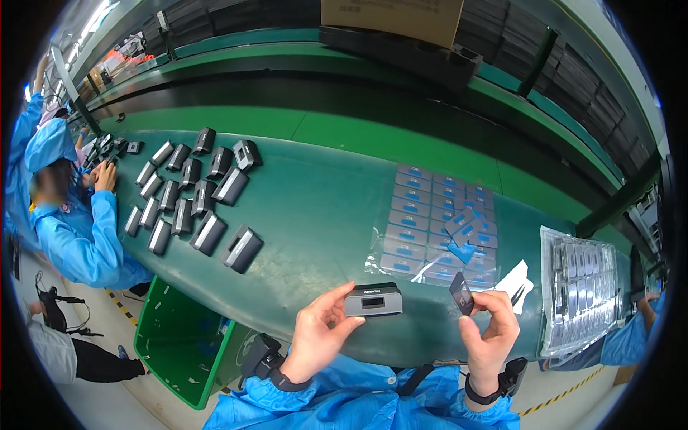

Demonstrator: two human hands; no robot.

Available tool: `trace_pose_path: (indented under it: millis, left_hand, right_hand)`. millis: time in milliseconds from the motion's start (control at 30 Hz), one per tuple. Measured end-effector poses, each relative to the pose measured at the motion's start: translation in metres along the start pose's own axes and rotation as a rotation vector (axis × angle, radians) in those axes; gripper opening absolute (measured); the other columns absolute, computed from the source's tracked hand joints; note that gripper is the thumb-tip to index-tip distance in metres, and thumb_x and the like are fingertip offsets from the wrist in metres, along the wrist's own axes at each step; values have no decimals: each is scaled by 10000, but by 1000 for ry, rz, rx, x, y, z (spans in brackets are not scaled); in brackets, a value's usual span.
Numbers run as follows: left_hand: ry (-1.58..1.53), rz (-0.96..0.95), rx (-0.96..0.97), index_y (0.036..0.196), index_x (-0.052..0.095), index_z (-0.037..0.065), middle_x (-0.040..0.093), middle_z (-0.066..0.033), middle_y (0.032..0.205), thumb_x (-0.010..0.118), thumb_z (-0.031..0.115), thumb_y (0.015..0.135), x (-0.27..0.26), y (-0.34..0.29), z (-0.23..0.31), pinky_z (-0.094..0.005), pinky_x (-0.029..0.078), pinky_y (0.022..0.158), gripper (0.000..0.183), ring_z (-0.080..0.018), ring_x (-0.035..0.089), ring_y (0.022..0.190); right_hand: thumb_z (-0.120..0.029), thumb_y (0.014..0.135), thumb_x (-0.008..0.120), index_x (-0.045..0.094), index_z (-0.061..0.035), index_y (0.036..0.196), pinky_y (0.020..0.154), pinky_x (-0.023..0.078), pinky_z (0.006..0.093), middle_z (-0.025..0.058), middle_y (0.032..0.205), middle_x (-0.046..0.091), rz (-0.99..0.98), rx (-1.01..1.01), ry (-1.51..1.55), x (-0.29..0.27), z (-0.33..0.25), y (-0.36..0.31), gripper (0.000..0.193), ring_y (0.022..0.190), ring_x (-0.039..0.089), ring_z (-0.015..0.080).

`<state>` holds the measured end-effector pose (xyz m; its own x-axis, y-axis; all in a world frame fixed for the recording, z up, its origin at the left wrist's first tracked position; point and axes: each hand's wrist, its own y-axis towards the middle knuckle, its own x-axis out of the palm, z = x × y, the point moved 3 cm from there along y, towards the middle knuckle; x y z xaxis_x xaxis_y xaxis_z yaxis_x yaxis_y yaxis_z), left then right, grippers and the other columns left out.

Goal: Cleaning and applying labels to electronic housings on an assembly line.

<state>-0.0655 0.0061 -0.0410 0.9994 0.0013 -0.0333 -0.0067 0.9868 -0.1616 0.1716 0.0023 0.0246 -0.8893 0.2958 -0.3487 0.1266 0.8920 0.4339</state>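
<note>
Head: left hand point(319, 331), one device point(390, 304); right hand point(493, 331), one plate point(461, 292).

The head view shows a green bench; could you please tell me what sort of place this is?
It looks like a factory assembly line: many similar dark devices lie on the bench, small grey plates lie in rows, and a co-worker in blue workwear is at the same bench.

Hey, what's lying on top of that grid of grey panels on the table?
Loose grey panels and a blue piece lie on the grid. What they cover beneath can't be seen.
</note>
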Motion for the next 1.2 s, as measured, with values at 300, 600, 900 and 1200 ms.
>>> trace_pose_path:
  millis: [300,600,900,1200]
  left_hand:
    - [29,-15,-35,1275,499,-18,635,-57,1006,662,-115,754,1,0,-2,-194,469,726,555,-43,543,783]
    - [17,-42,-42,1279,486,-31,638,-79,1031,650,-124,762,3,0,-6,-196,474,740,550,-56,563,819]
    - [137,-29,-1,1247,537,-5,534,11,832,709,-91,720,5,-2,2,-185,430,619,561,-35,458,668]
    - [183,-48,51,1234,550,19,605,-49,866,687,-55,730,5,1,3,-214,465,575,527,-69,544,637]
  right_hand:
    - [8,642,720,626,24,962,707,449,269,96,875,605,-7,22,-10,-1,4,4,335,738,561,160]
    - [11,632,730,637,15,956,695,460,268,99,892,611,-32,26,-48,-1,7,5,337,744,569,159]
    - [-33,607,765,657,-52,944,772,433,350,78,898,612,-233,-111,-243,19,6,12,354,857,559,263]
    - [-60,629,760,645,-43,935,728,430,344,60,842,574,-464,-334,-321,51,-3,9,327,770,560,230]
